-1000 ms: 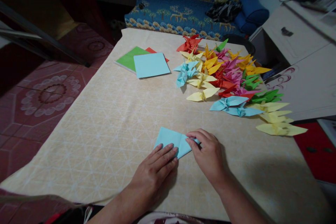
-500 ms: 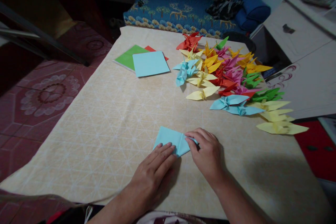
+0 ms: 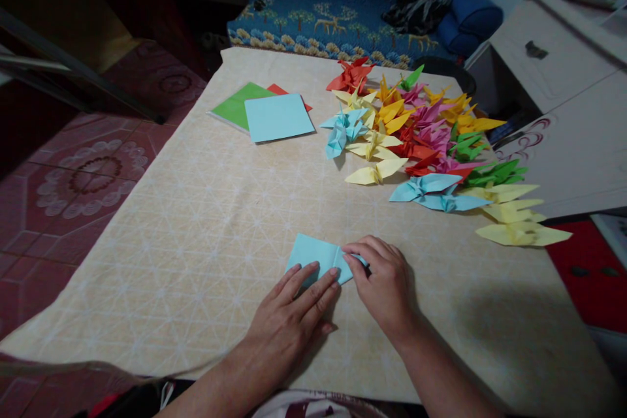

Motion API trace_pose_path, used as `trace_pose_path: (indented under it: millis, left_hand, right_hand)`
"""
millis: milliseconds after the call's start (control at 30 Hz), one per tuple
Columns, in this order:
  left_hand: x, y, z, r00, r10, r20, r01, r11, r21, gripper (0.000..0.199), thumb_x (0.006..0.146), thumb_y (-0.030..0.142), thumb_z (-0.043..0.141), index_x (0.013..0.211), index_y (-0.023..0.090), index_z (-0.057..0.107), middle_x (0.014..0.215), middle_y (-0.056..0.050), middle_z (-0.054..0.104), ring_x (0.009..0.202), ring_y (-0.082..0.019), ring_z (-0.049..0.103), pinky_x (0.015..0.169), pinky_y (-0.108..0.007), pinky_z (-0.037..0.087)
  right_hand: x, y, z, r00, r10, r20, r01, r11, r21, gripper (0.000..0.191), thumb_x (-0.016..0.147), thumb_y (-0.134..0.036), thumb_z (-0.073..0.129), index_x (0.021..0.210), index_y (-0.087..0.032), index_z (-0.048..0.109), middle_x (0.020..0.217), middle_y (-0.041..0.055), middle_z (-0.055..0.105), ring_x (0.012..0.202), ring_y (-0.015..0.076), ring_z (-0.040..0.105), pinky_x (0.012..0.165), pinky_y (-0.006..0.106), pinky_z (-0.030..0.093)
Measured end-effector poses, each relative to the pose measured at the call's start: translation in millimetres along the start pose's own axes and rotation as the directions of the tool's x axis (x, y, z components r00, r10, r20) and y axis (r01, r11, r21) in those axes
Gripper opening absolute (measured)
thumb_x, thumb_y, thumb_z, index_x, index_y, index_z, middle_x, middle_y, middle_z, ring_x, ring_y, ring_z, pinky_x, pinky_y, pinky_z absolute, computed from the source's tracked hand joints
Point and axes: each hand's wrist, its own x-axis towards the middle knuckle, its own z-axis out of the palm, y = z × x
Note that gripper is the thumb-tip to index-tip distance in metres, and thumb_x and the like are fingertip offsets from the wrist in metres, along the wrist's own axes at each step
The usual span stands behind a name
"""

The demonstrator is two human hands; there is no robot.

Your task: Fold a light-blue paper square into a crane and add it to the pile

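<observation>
A light blue sheet of origami paper (image 3: 313, 251), partly folded and with a crease down it, lies on the cloth-covered table in front of me. My left hand (image 3: 296, 313) rests flat on its near edge, fingers stretched and a little spread. At the paper's right end, my right hand (image 3: 385, 281) pinches a folded corner between thumb and fingers. The fingers hide part of that corner.
Several folded paper cranes (image 3: 416, 137) in many colours crowd the table's far right. Flat blue (image 3: 280, 119), green (image 3: 240, 104) and red sheets overlap at the far left. Beyond the tablecloth (image 3: 196, 241) stand a blue patterned seat (image 3: 313, 19) and a white cabinet (image 3: 563, 98).
My left hand's fingers have spread and slid right along the paper's near edge. My right hand keeps its pinch on the corner. The whole view has shifted slightly.
</observation>
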Motion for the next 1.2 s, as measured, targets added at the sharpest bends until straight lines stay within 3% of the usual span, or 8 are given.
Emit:
trace_pose_path:
  millis: [300,467,733,867,933,1033,1100,1200]
  left_hand:
    - [-0.8,6.0,-1.5,1.000,-0.026,0.015,0.025,0.998,0.050,0.039,0.097,0.033,0.049,0.131,0.017,0.058,0.143,0.000,0.054,0.127,-0.028,0.051,0.107,-0.042,0.041]
    - [-0.1,9.7,1.1,0.998,-0.052,0.018,0.051,0.995,0.081,0.035,0.098,0.027,0.045,0.129,0.020,0.060,0.140,0.002,0.057,0.124,-0.026,0.054,0.105,-0.041,0.042]
    - [0.5,7.7,9.4,0.999,-0.050,-0.013,0.051,0.995,0.088,0.028,0.095,0.023,0.051,0.120,0.022,0.065,0.135,0.001,0.062,0.118,-0.027,0.058,0.102,-0.043,0.044]
    - [1.4,6.5,8.5,0.999,-0.029,-0.019,0.031,0.996,0.089,0.034,0.095,0.022,0.050,0.128,0.022,0.061,0.134,0.000,0.062,0.117,-0.029,0.058,0.100,-0.045,0.045]
    - [1.8,6.5,8.2,1.000,-0.023,-0.021,0.025,0.995,0.092,0.035,0.095,0.021,0.049,0.128,0.023,0.061,0.135,0.000,0.062,0.117,-0.029,0.059,0.100,-0.045,0.046]
    - [1.5,7.0,8.7,0.999,-0.025,-0.033,0.028,0.996,0.086,0.034,0.096,0.024,0.048,0.127,0.023,0.062,0.132,0.000,0.064,0.117,-0.029,0.059,0.100,-0.044,0.046]
    - [0.4,7.2,9.7,0.998,-0.033,-0.046,0.036,0.997,0.069,0.032,0.097,0.027,0.048,0.123,0.023,0.065,0.128,-0.001,0.067,0.119,-0.028,0.058,0.103,-0.042,0.044]
    - [-2.4,6.5,9.8,0.998,-0.036,-0.057,0.039,0.998,0.054,0.031,0.096,0.030,0.049,0.121,0.022,0.067,0.128,0.000,0.067,0.124,-0.027,0.055,0.108,-0.041,0.040]
  right_hand:
    - [3.3,5.8,-1.5,0.998,0.038,0.049,-0.038,0.999,-0.007,0.005,0.087,-0.022,0.066,0.086,-0.026,0.070,0.088,-0.0001,0.069,0.084,0.0183,0.063,0.078,0.031,0.043]
    - [2.5,19.0,-4.9,0.996,0.073,0.042,-0.070,0.995,-0.074,0.011,0.081,-0.032,0.075,0.081,-0.025,0.066,0.086,-0.0013,0.067,0.081,0.0182,0.062,0.073,0.029,0.044]
    - [-7.2,47.1,-21.6,1.000,0.019,-0.015,-0.022,0.981,-0.192,0.014,0.083,-0.030,0.073,0.079,-0.022,0.062,0.084,0.0001,0.067,0.081,0.0202,0.063,0.072,0.032,0.043]
    - [-17.3,36.6,-28.6,0.983,-0.057,-0.177,0.007,0.963,-0.269,0.006,0.088,-0.025,0.065,0.089,-0.020,0.065,0.091,0.0063,0.069,0.089,0.0247,0.063,0.077,0.037,0.045]
    - [-26.2,18.6,-25.6,0.962,-0.140,-0.235,0.080,0.965,-0.249,0.015,0.093,-0.023,0.058,0.105,-0.017,0.065,0.103,0.0101,0.070,0.099,0.0256,0.062,0.086,0.040,0.045]
    - [-41.0,-11.4,-15.0,0.950,-0.311,0.019,0.309,0.934,-0.179,0.034,0.098,-0.023,0.047,0.130,-0.013,0.053,0.131,0.0123,0.062,0.127,0.0260,0.050,0.111,0.049,0.030]
    - [-48.9,-23.6,-8.0,0.929,-0.333,0.163,0.361,0.912,-0.196,0.051,0.099,-0.037,0.044,0.142,-0.009,0.041,0.146,0.0138,0.049,0.141,0.0280,0.035,0.115,0.051,0.021]
    - [-55.9,-24.0,-2.9,0.898,-0.302,0.320,0.382,0.896,-0.227,0.075,0.096,-0.053,0.044,0.151,-0.006,0.025,0.158,0.0149,0.029,0.148,0.0285,0.020,0.116,0.050,0.021]
